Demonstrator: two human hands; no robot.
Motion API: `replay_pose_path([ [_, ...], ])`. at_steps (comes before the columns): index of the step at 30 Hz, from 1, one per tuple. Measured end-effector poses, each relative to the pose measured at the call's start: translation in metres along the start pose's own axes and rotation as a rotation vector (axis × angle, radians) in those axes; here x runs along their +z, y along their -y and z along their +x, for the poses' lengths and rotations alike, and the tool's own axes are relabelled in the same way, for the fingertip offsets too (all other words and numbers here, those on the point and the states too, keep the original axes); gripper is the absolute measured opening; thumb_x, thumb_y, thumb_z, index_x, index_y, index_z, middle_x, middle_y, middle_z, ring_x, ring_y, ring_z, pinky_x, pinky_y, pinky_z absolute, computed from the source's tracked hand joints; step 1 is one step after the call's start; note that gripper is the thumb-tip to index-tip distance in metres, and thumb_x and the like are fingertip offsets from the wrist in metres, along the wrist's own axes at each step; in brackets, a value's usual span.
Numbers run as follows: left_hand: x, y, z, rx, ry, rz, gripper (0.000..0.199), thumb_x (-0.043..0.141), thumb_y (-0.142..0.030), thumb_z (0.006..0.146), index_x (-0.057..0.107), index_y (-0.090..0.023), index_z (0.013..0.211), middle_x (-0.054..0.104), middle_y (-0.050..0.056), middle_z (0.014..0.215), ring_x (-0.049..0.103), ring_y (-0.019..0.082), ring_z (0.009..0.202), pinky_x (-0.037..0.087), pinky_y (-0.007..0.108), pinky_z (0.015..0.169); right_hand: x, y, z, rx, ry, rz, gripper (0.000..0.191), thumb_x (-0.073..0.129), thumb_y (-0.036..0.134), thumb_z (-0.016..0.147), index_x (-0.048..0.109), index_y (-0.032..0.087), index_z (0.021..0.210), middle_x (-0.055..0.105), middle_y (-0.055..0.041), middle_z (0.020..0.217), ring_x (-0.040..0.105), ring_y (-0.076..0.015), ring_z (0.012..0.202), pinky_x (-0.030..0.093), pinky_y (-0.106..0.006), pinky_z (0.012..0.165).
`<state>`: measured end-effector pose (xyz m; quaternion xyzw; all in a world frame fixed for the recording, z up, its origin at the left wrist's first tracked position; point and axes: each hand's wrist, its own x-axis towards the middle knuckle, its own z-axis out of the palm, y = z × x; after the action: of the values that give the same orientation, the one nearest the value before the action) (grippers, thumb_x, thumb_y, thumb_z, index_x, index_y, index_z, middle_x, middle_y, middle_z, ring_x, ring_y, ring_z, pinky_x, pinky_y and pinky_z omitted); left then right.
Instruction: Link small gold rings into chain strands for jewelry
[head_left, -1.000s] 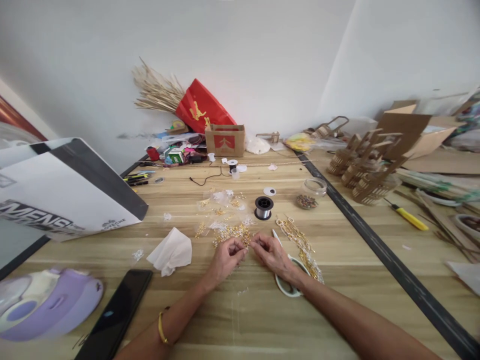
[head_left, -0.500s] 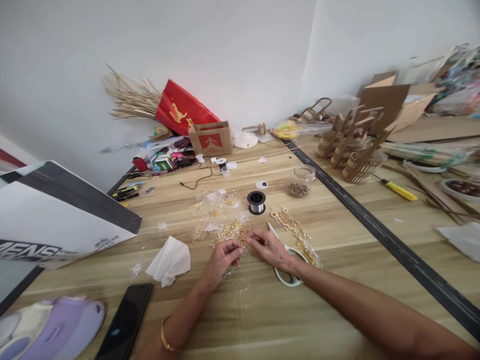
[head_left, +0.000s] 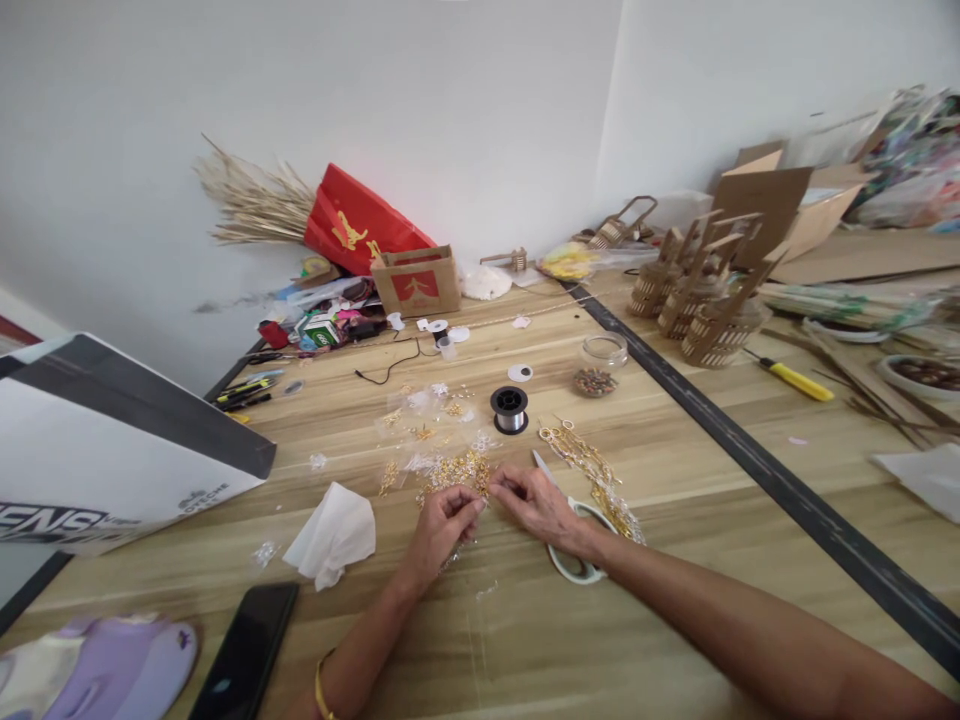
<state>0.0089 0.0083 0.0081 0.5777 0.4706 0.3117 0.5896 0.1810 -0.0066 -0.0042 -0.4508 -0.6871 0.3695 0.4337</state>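
Note:
My left hand (head_left: 448,527) is closed in a pinch just in front of a pile of gold and silver beads (head_left: 461,470). Out from under its fingers hangs a thin strand of small silvery beads (head_left: 450,560). My right hand (head_left: 534,505) also pinches, fingertips nearly meeting the left ones; whatever sits between them is too small to make out. Beneath the right wrist lie white-handled scissors (head_left: 576,570). Finished-looking gold and silver bead strands (head_left: 592,470) rest to their right. A black spool of clear line (head_left: 509,411) stands behind the hands.
A glass jar of dark beads (head_left: 600,365) stands farther back, near woven baskets (head_left: 712,325) and a yellow cutter (head_left: 799,381). At left are a white tissue (head_left: 330,535), a phone (head_left: 247,650), a purple cap (head_left: 112,670) and a large white box (head_left: 127,450).
The view has shifted slightly, so the table sits a little lower and more to the left. Both hands keep their pinches close together, with only slight finger movement.

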Motion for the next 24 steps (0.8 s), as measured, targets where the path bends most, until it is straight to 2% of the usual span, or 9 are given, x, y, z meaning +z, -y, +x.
replay_pose_path([
  [7, -0.0034, -0.0031, -0.0007, -0.007, 0.031, -0.013, 0.03, 0.068, -0.04, 0.068, 0.066, -0.012, 0.079, 0.05, -0.004, 0.05, 0.042, 0.007, 0.046, 0.036, 0.019, 0.047, -0.0011, 0.0004, 0.0003, 0.035, -0.01, -0.032, 0.025, 0.045, 0.032, 0.089, 0.057, 0.015, 0.075, 0.052, 0.002, 0.062, 0.043, -0.0105, 0.057, 0.031, -0.022, 0.054],
  [12, -0.0025, -0.0037, -0.0006, -0.006, 0.016, 0.036, 0.029, 0.071, -0.038, 0.064, 0.065, -0.012, 0.074, 0.051, -0.003, 0.053, 0.041, 0.007, 0.046, 0.034, 0.02, 0.046, -0.0014, 0.0003, 0.0004, 0.029, 0.012, -0.036, 0.025, 0.046, 0.032, 0.089, 0.057, 0.016, 0.075, 0.051, 0.0019, 0.062, 0.044, -0.011, 0.057, 0.031, -0.022, 0.053],
  [18, -0.0033, 0.0, -0.0006, 0.099, 0.063, 0.163, 0.024, 0.065, -0.036, 0.071, 0.062, -0.013, 0.064, 0.045, -0.004, 0.048, 0.037, 0.007, 0.046, 0.029, 0.02, 0.045, -0.0009, -0.0004, -0.0006, -0.052, 0.032, -0.052, 0.025, 0.045, 0.032, 0.09, 0.056, 0.017, 0.074, 0.049, 0.0023, 0.06, 0.043, -0.0113, 0.056, 0.031, -0.022, 0.053],
  [20, -0.0038, 0.0011, -0.0009, 0.119, 0.088, 0.181, 0.024, 0.063, -0.036, 0.072, 0.062, -0.013, 0.065, 0.045, -0.004, 0.049, 0.036, 0.008, 0.046, 0.029, 0.02, 0.046, -0.0002, -0.0022, -0.0005, -0.053, 0.028, -0.05, 0.025, 0.045, 0.032, 0.09, 0.057, 0.017, 0.075, 0.049, 0.0022, 0.059, 0.042, -0.0111, 0.056, 0.03, -0.022, 0.052],
  [24, -0.004, 0.0005, -0.002, 0.077, 0.107, 0.143, 0.026, 0.065, -0.038, 0.071, 0.063, -0.012, 0.07, 0.046, -0.004, 0.051, 0.038, 0.008, 0.047, 0.03, 0.02, 0.047, 0.0005, -0.0045, 0.0003, -0.006, 0.021, -0.032, 0.022, 0.047, 0.031, 0.089, 0.059, 0.016, 0.077, 0.051, 0.0022, 0.06, 0.042, -0.0104, 0.055, 0.03, -0.022, 0.052],
])
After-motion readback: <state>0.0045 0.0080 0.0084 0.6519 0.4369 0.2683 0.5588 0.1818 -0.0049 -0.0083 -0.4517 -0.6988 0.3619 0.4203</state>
